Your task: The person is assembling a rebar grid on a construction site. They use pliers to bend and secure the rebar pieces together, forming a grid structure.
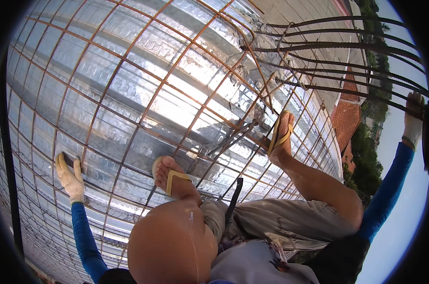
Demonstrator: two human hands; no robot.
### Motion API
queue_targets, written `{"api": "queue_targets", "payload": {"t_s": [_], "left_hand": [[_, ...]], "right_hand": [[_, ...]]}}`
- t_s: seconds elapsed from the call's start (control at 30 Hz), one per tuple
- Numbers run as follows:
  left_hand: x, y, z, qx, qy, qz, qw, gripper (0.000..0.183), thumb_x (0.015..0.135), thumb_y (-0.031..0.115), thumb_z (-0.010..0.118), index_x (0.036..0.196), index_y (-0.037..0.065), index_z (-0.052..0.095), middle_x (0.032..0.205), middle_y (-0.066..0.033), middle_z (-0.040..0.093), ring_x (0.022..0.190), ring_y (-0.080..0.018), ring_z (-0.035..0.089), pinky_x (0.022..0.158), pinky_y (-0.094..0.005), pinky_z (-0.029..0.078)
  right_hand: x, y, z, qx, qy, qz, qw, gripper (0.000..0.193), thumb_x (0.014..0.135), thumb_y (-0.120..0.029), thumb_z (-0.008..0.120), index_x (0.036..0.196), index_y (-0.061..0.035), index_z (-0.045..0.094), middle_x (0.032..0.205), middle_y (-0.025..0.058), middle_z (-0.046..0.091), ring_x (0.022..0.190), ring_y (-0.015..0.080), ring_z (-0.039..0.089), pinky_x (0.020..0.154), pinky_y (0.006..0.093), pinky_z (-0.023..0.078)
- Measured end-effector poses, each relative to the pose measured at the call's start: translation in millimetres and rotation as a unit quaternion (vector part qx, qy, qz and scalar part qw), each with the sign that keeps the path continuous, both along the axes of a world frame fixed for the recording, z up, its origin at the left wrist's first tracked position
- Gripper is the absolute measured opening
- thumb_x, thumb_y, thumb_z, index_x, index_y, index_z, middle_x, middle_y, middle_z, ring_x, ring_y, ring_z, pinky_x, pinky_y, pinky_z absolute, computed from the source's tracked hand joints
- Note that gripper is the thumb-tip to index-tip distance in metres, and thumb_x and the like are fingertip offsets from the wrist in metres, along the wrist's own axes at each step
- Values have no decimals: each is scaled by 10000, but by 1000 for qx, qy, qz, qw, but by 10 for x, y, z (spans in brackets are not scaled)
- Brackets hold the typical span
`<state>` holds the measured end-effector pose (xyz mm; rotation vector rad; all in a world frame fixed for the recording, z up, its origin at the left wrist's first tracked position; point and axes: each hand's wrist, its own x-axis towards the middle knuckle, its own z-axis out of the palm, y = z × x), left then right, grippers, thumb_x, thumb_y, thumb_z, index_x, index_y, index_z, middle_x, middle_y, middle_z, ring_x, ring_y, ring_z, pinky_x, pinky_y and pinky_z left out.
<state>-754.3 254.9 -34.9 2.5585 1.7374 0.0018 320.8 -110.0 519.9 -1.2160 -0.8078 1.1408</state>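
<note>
My left hand (70, 179), in a pale work glove, is held over the rusty wire mesh (100, 102) at the left. Its thumb stands apart from the fingers, and a dark patch shows between them that I cannot make out. At the far right, my raised right hand (413, 124), also gloved, closes around one of the dark steel rebars (337, 46) that stick out in a bundle. A pair of long-handled pincers (233, 138) lies on the mesh between my sandalled feet (174, 179).
Ribbed shiny metal decking (176, 109) lies under the mesh. Broken concrete (233, 66) and bent tie bars surround the base of the rebars. A dark pole (8, 161) runs along the left. Beyond the right edge are a red tiled roof (345, 116) and trees (366, 156).
</note>
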Motion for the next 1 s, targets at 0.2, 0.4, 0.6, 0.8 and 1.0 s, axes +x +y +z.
{"api": "queue_targets", "payload": {"t_s": [0.2, 0.4, 0.6, 0.8, 1.0], "left_hand": [[191, 278, -214, 40, -19, 172, 984, 733, 1010, 612, 632, 1479, 50, 592, 1453, -244, 599, 1366, -437, 545, 1108, -569, 460], [388, 359, -224, 62, 94, 184, 976, 758, 1028, 684, 538, 1501, 92, 559, 1484, -209, 585, 1346, -428, 565, 1046, -594, 498], [3, 361, -252, 73, 51, 55, 994, 613, 1047, 493, 565, 1486, 66, 557, 1403, -242, 607, 1262, -460, 584, 1019, -568, 508], [110, 347, -293, 96, 4, 110, 989, 562, 1016, 409, 581, 1477, 86, 584, 1389, -218, 616, 1266, -426, 575, 1036, -542, 503], [20, 349, -357, 112, -13, 99, 989, 514, 1028, 372, 626, 1451, 81, 600, 1383, -201, 626, 1264, -412, 580, 1017, -542, 505]], "right_hand": [[85, 282, 51, 46, -143, -396, 906, 513, 1115, -333, 359, 1282, 103, 573, 1137, 200, 514, 1080, 352, 479, 1085, 588, 378], [-101, 523, 109, 66, -159, -505, 846, 591, 1095, -370, 298, 1092, 125, 621, 743, 157, 504, 707, 319, 487, 860, 603, 481], [29, 652, 105, 86, -179, -550, 811, 652, 1101, -404, 247, 1013, 120, 627, 648, 173, 514, 622, 340, 482, 768, 606, 494], [68, 525, -50, 78, -162, -579, 795, 691, 1128, -431, 200, 1023, 106, 622, 637, 159, 506, 650, 355, 495, 830, 632, 484], [257, 398, 77, 82, -147, -559, 812, 690, 1144, -419, 180, 1056, 103, 622, 654, 181, 532, 706, 396, 540, 953, 704, 476]]}}
